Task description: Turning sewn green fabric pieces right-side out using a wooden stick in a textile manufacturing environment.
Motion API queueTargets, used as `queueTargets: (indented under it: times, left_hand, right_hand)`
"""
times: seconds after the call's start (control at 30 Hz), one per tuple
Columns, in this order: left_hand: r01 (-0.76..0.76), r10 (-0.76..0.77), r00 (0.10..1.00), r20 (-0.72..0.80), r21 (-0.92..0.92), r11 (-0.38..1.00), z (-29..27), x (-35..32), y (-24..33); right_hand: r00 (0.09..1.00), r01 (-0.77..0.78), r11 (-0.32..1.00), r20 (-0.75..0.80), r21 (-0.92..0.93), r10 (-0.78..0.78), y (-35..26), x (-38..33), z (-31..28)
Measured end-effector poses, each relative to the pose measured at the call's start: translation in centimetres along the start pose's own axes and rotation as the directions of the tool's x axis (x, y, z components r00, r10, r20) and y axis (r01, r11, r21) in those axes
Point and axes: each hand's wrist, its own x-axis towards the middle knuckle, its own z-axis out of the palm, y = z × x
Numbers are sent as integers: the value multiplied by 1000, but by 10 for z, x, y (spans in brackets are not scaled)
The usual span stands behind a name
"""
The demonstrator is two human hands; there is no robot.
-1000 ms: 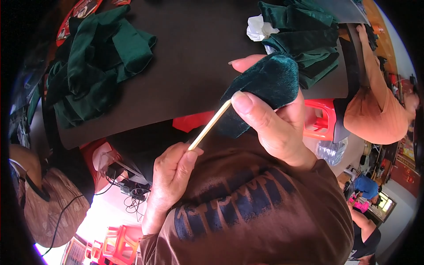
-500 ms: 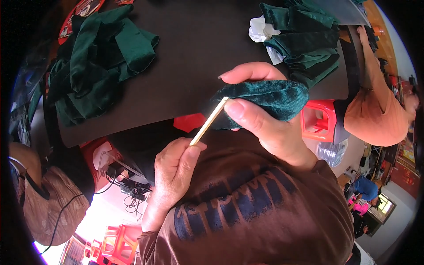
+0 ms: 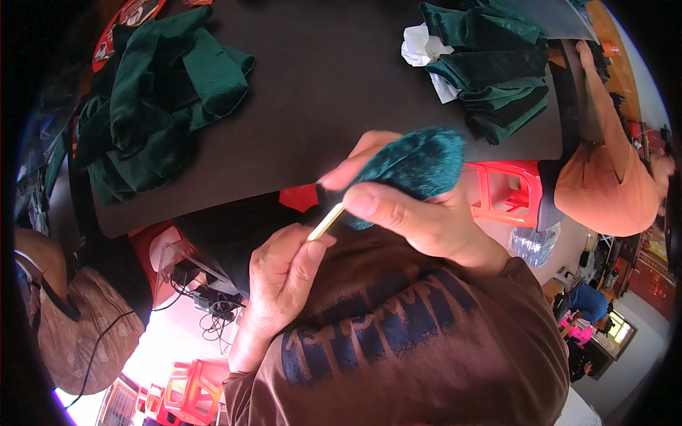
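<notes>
My left hand (image 3: 280,273) is closed in a pinch on a thin pale stick (image 3: 325,223), which slants up to the right. Only a short length of it shows. Its far end meets the thumb of my right hand (image 3: 419,224); I cannot tell whether it goes inside the cloth or only behind the thumb. Between the thumb and fingers of the right hand sits a small folded piece of dark green velvet (image 3: 423,160), bulging up over the palm. Both hands are in front of my chest, at the table's near edge.
A loose heap of green velvet strips (image 3: 149,106) lies on the dark table (image 3: 305,92) at the left. Stacked velvet (image 3: 490,71) and crumpled white paper (image 3: 423,46) lie at the right. Beyond are a red stool (image 3: 508,188) and another person's arm (image 3: 600,106). Cables (image 3: 213,305) hang lower left.
My right hand and the velvet have come down and left toward my left hand. Less of the stick shows between the hands. The left hand has hardly moved.
</notes>
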Motion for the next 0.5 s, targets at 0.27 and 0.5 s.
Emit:
queueTargets:
  times: [0.27, 0.5]
  left_hand:
    - [-59, 58, 998, -24, -73, 996, 1, 0, -7]
    - [-122, 122, 992, -7, 78, 990, -3, 2, -4]
  right_hand:
    - [982, -14, 996, 187, -93, 31, 10, 0, 0]
    - [975, -102, 994, 194, -37, 107, 6, -1, 0]
